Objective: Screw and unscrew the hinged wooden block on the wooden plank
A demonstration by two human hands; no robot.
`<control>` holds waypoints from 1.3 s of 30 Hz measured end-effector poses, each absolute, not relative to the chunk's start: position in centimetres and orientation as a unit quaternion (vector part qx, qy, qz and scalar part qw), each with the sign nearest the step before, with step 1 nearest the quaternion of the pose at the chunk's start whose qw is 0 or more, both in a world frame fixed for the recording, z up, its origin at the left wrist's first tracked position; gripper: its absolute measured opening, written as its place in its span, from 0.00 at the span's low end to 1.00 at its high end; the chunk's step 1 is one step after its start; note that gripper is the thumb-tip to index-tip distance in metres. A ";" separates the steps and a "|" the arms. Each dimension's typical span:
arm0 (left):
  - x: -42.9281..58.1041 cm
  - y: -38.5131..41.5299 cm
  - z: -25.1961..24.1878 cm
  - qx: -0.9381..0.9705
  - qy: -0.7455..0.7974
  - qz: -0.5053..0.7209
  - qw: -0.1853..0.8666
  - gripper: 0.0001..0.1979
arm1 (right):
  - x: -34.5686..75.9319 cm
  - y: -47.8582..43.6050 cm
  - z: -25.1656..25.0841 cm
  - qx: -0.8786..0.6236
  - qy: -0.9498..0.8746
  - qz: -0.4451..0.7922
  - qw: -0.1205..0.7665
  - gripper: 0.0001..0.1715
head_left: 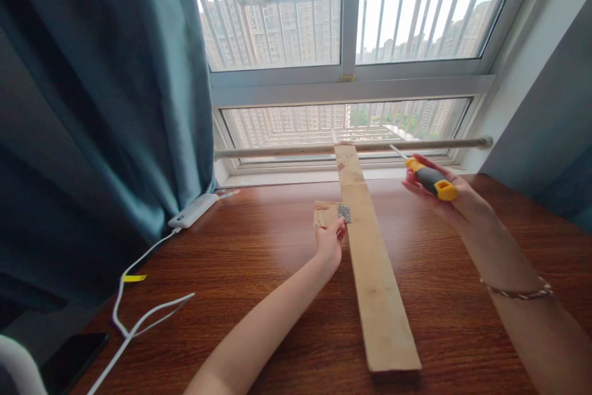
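Observation:
A long pale wooden plank [377,278] lies lengthwise on the brown wooden table [259,284], reaching toward the window. A small wood block [324,213] sits against its left edge, joined by a small metal hinge [344,212]. My left hand [330,241] rests at the block and hinge, fingers curled against them. My right hand [439,195] is raised to the right of the plank, closed around a screwdriver [428,178] with a yellow and black handle, its metal tip pointing up and left.
A white power bank [193,210] lies at the table's back left with a white cable [139,315] trailing to the front. A dark phone [74,361] lies at the lower left. Teal curtains [92,105] hang left. A rod [351,147] runs along the window.

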State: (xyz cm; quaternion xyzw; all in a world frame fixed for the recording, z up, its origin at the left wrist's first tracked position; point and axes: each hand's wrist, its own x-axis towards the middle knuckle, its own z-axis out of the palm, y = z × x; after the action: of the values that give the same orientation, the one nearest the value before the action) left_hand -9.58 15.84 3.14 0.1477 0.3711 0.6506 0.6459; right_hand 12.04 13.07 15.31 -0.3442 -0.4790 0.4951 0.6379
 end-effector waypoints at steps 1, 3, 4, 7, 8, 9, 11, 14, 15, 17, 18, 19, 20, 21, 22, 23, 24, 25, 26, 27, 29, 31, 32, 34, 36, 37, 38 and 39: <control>-9.6 15.8 3.1 0.147 0.372 0.651 0.645 0.10 | 11.1 12.9 16.1 -0.322 -0.475 0.495 0.653 0.23; -9.6 15.8 3.2 0.148 0.371 0.651 0.646 0.10 | 9.0 13.0 16.9 -0.302 -0.459 0.496 0.672 0.15; -9.6 15.8 3.2 0.148 0.371 0.650 0.646 0.10 | 8.0 13.1 17.1 -0.300 -0.455 0.490 0.681 0.12; -9.6 15.7 3.3 0.146 0.372 0.650 0.647 0.10 | 5.5 14.0 16.8 -0.306 -0.464 0.413 0.721 0.15; -9.6 15.7 3.4 0.147 0.370 0.650 0.647 0.10 | 4.9 14.4 16.5 -0.310 -0.469 0.380 0.735 0.16; -9.6 15.6 3.4 0.149 0.367 0.651 0.647 0.11 | 4.4 14.8 16.2 -0.317 -0.473 0.351 0.744 0.17; -9.6 15.6 3.3 0.156 0.361 0.654 0.646 0.11 | 3.9 15.5 15.4 -0.342 -0.487 0.309 0.742 0.19; -9.6 15.7 3.2 0.158 0.362 0.656 0.643 0.10 | 3.7 16.1 14.5 -0.388 -0.519 0.266 0.714 0.21; -9.6 15.7 3.2 0.156 0.365 0.656 0.641 0.11 | 3.7 16.2 14.2 -0.396 -0.525 0.260 0.707 0.22; -9.6 15.8 3.1 0.152 0.374 0.654 0.640 0.11 | 3.7 16.3 14.0 -0.399 -0.530 0.260 0.701 0.22; -9.6 15.8 3.1 0.150 0.378 0.652 0.640 0.11 | 3.6 16.4 13.9 -0.401 -0.532 0.260 0.699 0.23; -9.5 15.8 3.2 0.148 0.381 0.650 0.640 0.11 | 3.6 16.4 13.8 -0.405 -0.535 0.256 0.696 0.23; -9.5 15.8 3.2 0.147 0.383 0.649 0.641 0.11 | 3.5 16.5 13.7 -0.413 -0.537 0.250 0.692 0.24; -9.5 15.8 3.2 0.147 0.383 0.649 0.641 0.11 | 3.4 16.5 13.7 -0.421 -0.539 0.241 0.688 0.24; -9.5 15.8 3.2 0.147 0.384 0.649 0.641 0.11 | 3.4 16.5 13.7 -0.430 -0.540 0.234 0.684 0.24; -9.5 15.8 3.2 0.147 0.385 0.648 0.640 0.11 | 3.3 16.5 13.6 -0.436 -0.541 0.229 0.682 0.25; -9.5 15.8 3.2 0.147 0.386 0.648 0.640 0.11 | 3.2 16.6 13.6 -0.441 -0.541 0.224 0.680 0.25; -9.5 15.9 3.2 0.147 0.387 0.648 0.640 0.11 | 3.2 16.6 13.6 -0.445 -0.541 0.220 0.679 0.25; -9.5 15.9 3.2 0.146 0.388 0.648 0.639 0.12 | 3.1 16.6 13.5 -0.449 -0.542 0.215 0.677 0.25; -9.4 15.9 3.2 0.144 0.390 0.648 0.638 0.12 | 3.1 16.6 13.5 -0.453 -0.542 0.210 0.676 0.25; -9.4 15.9 3.3 0.143 0.392 0.647 0.638 0.12 | 3.2 16.6 13.4 -0.463 -0.542 0.195 0.674 0.25; -9.4 15.9 3.4 0.142 0.395 0.643 0.640 0.12 | 3.4 16.7 13.4 -0.474 -0.546 0.179 0.667 0.24; -9.4 15.8 3.5 0.142 0.395 0.641 0.642 0.11 | 3.4 16.6 13.3 -0.478 -0.550 0.173 0.662 0.23; -9.4 15.8 3.5 0.141 0.394 0.641 0.643 0.11 | 3.6 16.6 13.2 -0.482 -0.562 0.165 0.651 0.23; -9.4 15.8 3.5 0.140 0.390 0.644 0.643 0.11 | 3.7 16.4 13.2 -0.491 -0.574 0.151 0.638 0.23; -9.4 15.9 3.5 0.140 0.388 0.647 0.642 0.11 | 3.7 16.3 13.2 -0.497 -0.579 0.138 0.631 0.23; -9.4 15.9 3.4 0.139 0.387 0.648 0.642 0.11 | 3.7 16.2 13.3 -0.505 -0.583 0.123 0.625 0.23; -9.4 15.9 3.3 0.139 0.386 0.648 0.641 0.11 | 3.8 16.1 13.3 -0.512 -0.585 0.108 0.620 0.22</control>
State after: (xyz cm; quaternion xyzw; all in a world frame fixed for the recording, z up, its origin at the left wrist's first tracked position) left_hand -9.45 15.94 3.28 0.1393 0.3861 0.6482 0.6413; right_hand 3.76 16.06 13.32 -0.5117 -0.5849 0.1075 0.6201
